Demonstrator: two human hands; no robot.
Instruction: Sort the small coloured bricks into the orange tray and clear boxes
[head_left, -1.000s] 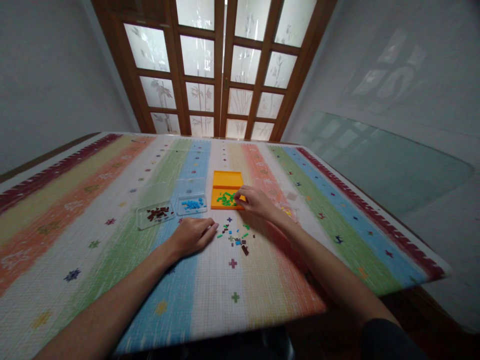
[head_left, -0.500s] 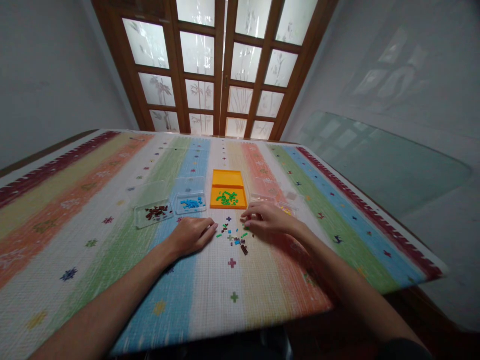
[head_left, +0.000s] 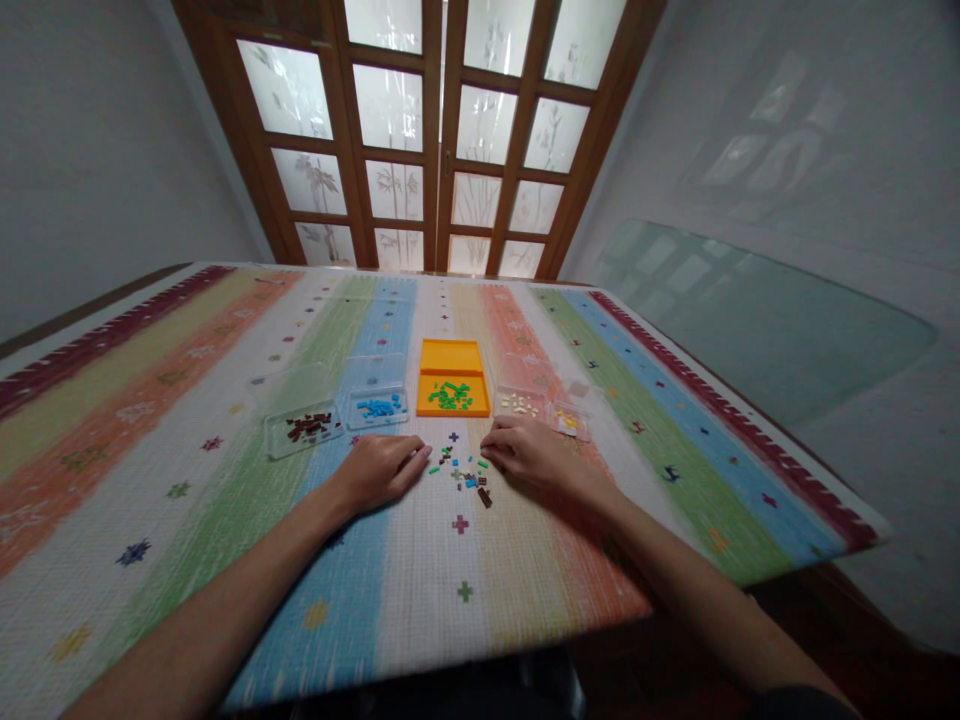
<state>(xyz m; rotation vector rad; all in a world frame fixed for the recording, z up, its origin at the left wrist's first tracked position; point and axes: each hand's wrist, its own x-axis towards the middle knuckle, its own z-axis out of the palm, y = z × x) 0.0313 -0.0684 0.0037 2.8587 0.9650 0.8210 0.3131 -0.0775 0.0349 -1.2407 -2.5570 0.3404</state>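
Observation:
A small pile of tiny coloured pieces lies on the striped mat between my hands. My left hand rests flat on the mat just left of the pile, fingers together and pointing at it, holding nothing. My right hand is on the pile's right edge, fingers bent and fingertips drawn together at the pieces; whether they hold one is too small to see. Beyond the pile stands an orange tray with green pieces in it.
Clear boxes flank the tray in a row: dark red pieces, blue pieces, pale pieces, yellow pieces. The striped mat covers the table; its near edge is below my forearms. Wooden glazed doors stand behind.
My right hand has drawn back from the orange tray to the right edge of the loose pile. My left hand has stayed where it was.

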